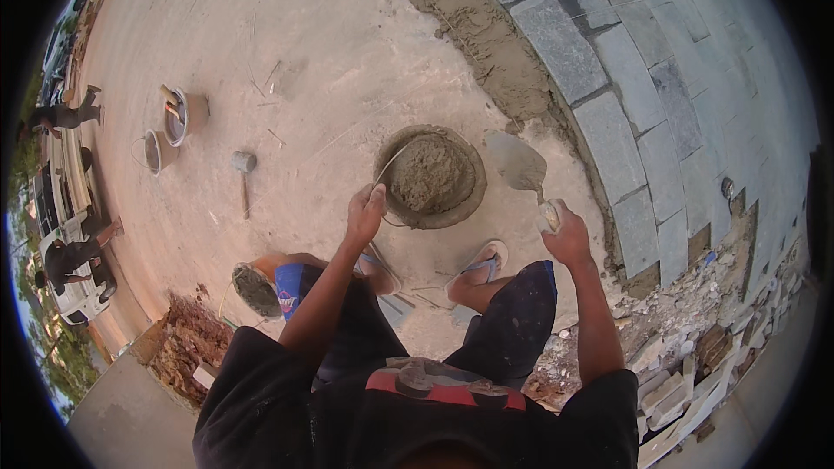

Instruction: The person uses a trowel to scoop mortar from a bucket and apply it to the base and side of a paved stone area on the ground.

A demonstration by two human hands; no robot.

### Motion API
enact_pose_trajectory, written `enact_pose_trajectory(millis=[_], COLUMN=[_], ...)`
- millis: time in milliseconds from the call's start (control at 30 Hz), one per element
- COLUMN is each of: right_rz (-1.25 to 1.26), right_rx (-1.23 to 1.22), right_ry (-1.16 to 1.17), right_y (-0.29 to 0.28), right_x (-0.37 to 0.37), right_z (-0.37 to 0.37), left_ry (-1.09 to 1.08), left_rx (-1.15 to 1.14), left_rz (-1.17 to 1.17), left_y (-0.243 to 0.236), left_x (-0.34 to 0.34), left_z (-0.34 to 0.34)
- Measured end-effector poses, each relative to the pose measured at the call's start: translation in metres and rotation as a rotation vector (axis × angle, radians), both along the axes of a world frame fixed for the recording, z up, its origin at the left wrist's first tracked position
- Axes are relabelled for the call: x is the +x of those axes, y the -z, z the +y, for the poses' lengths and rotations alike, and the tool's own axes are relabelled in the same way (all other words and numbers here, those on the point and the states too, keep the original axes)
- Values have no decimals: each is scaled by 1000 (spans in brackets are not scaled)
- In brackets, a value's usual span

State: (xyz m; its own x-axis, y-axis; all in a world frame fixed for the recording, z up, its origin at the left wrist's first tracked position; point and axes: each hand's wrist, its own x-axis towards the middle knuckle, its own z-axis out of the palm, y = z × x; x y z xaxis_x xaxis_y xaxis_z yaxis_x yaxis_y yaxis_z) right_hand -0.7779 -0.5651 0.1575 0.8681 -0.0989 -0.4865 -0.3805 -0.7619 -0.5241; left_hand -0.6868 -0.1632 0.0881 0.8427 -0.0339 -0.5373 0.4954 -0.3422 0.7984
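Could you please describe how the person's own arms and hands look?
The left hand and right hand are bare, without gloves. The forearms are uncovered too, with no watch or bracelet visible. Short, plain black sleeves cover the upper arms.

The person is wearing a black short-sleeved shirt (252,395), with a red-and-grey print (447,382) showing across the shirt's front. Beyond the shirt, dark shorts (512,321) are showing pale specks and a blue side panel (290,280); farthest from the shirt, pale-strapped flip-flops (492,266) are showing.
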Motion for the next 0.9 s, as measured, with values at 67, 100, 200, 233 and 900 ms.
enact_pose_trajectory(millis=[67,100,200,233,900], right_rz=[-54,-100,-250,-239,-87], right_rx=[-83,-144,-414,-444,279], right_ry=[-279,-403,-503,-517,-122], right_y=[5,18,35,37,94], right_x=[55,73,81,85,-8], right_z=[27,37,55,61,126], left_ry=[-46,-71,-164,-187,-400], left_rx=[151,281,211,107,-235], left_rz=[-193,-321,-387,-369,-201], left_y=[31,58,125,145,68], left_x=[6,31,37,36,33], left_z=[16,11,14,17,-74])
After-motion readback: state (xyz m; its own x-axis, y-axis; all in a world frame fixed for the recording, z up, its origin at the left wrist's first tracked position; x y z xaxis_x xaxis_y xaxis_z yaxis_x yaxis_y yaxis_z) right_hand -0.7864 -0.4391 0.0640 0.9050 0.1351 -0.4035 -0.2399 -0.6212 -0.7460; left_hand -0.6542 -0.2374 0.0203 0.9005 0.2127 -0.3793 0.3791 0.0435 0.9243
